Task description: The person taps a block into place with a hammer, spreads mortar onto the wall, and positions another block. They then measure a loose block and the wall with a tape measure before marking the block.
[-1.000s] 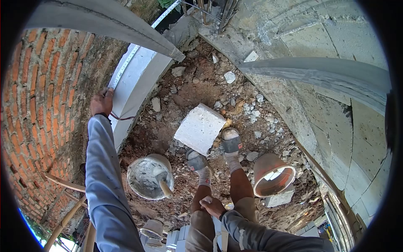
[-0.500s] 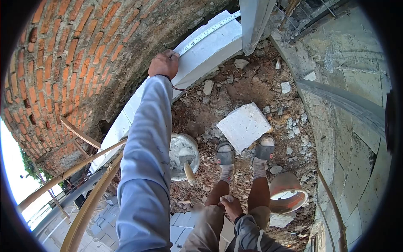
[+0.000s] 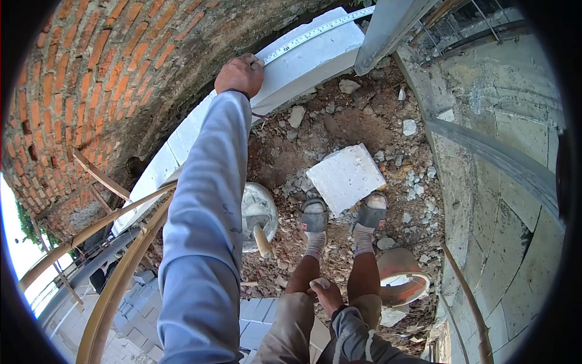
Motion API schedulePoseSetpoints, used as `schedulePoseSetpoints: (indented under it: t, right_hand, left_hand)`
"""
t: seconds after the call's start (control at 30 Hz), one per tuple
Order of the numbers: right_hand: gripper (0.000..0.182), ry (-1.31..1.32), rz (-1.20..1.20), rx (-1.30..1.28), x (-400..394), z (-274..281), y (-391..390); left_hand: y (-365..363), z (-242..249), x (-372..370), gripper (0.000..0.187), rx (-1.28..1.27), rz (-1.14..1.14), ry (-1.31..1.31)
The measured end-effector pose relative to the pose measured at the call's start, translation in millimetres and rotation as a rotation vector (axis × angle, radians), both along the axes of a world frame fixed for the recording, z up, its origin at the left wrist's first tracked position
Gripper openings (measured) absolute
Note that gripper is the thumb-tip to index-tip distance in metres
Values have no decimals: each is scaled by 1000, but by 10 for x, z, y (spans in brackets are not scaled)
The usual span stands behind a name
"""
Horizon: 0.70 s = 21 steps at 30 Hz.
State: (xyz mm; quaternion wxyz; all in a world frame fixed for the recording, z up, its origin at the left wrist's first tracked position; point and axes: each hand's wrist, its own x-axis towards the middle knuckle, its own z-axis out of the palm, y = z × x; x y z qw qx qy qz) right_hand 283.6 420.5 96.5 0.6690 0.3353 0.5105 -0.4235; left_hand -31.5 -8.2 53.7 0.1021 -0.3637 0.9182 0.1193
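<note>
My left hand (image 3: 239,77) is closed at the near end of a white measuring tape (image 3: 315,35) with dark marks. The tape lies along the top of a row of pale blocks (image 3: 303,67) beside the brick wall and runs on behind a grey post. My right hand (image 3: 327,295) is closed in front of my knees; what it holds, if anything, is hidden. A bucket of grey mortar (image 3: 267,206) with a wooden-handled trowel (image 3: 262,239) stands below my left forearm. A loose white block (image 3: 347,178) rests on the ground at my toes.
A rough brick wall (image 3: 103,67) rises on the left, a grey block wall (image 3: 509,182) on the right. The grey post (image 3: 388,33) stands at the blocks' far end. Bamboo poles (image 3: 115,291) cross lower left. An orange bucket (image 3: 403,276) lies beside my right leg, amid rubble.
The view has shifted slightly, and more of the tape shows beyond the post. My left hand stays at the tape's end on the blocks; my right hand remains closed near my knees.
</note>
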Motion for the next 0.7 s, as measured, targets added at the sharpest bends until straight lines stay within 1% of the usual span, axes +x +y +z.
schedulePoseSetpoints:
  t: [0.13,0.2,0.37,0.47,0.57,0.7]
  right_hand:
    - [21,-28,11,18,-22,6,-16]
    - [21,-11,20,11,-50,27,-38]
    - [26,51,44,27,57,-34,-7]
    - [33,90,120,-23,-12,6,-52]
    - [35,62,134,-33,55,-48,-54]
    - [36,102,142,-38,152,-100,-59]
  left_hand:
    - [10,36,-12,33,10,3,7]
    - [45,116,-45,37,34,21,-144]
    - [37,78,-23,32,49,-3,-77]
    - [-9,-12,19,31,15,-37,-9]
    - [-58,-57,30,31,25,-68,-6]
    - [-57,-70,55,32,5,-88,24]
